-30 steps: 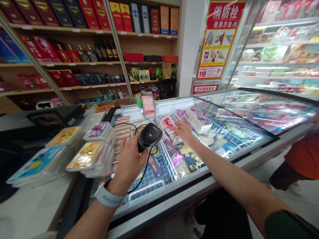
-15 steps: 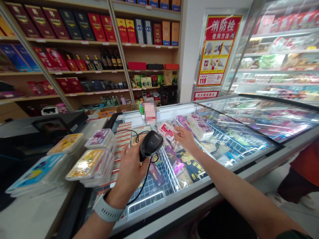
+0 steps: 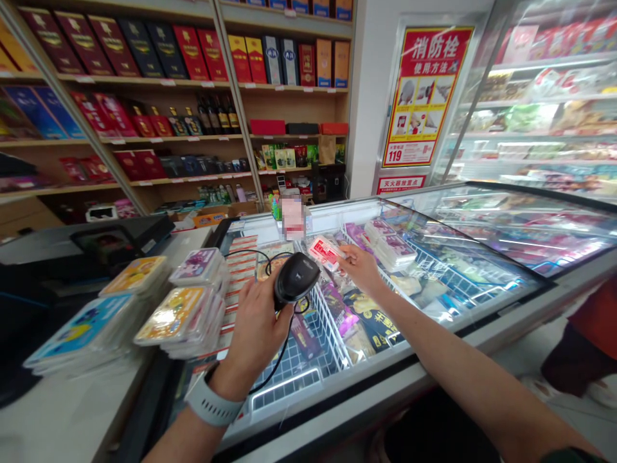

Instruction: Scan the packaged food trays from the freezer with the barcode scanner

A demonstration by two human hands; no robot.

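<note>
My left hand [image 3: 258, 325] grips a black corded barcode scanner [image 3: 295, 278], its head pointing right over the open chest freezer [image 3: 385, 360]. My right hand [image 3: 362, 267] reaches into the freezer and holds a small red-and-white packet [image 3: 326, 252] just in front of the scanner head. Below both hands, white wire baskets [image 3: 328, 321] hold frozen packets. A grey watch sits on my left wrist.
Stacks of flat colourful packs [image 3: 178, 315] lie on the counter at left, beside a dark register screen [image 3: 116, 241]. Shelves of boxed bottles fill the back wall. A person in orange [image 3: 592, 334] stands at the right edge, past the freezer's glass lid [image 3: 506, 225].
The view has shifted slightly. My right hand has brought the red-and-white packet a little closer to the scanner head; my left hand keeps the scanner in much the same place.
</note>
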